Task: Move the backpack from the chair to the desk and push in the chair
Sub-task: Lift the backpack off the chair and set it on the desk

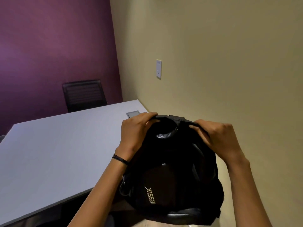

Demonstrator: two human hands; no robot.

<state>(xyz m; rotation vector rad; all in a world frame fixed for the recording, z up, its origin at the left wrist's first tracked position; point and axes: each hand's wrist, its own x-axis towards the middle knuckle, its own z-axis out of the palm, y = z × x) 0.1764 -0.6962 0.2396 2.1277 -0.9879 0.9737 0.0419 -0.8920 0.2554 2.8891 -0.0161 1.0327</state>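
A black backpack [173, 174] with white lettering on its front hangs in front of me, partly over the near right corner of the pale grey desk [57, 153]. My left hand [136, 130] grips its top strap on the left side. My right hand [218, 136] grips the strap on the right side. The backpack's bottom is near a dark rounded edge [183, 216] low in the frame, which may be the chair; the rest of that chair is hidden.
A second black chair [84, 95] stands at the desk's far side against the purple wall. A grey cable hatch [132, 114] sits in the desk near the beige wall on the right, which carries a white switch plate [159, 69].
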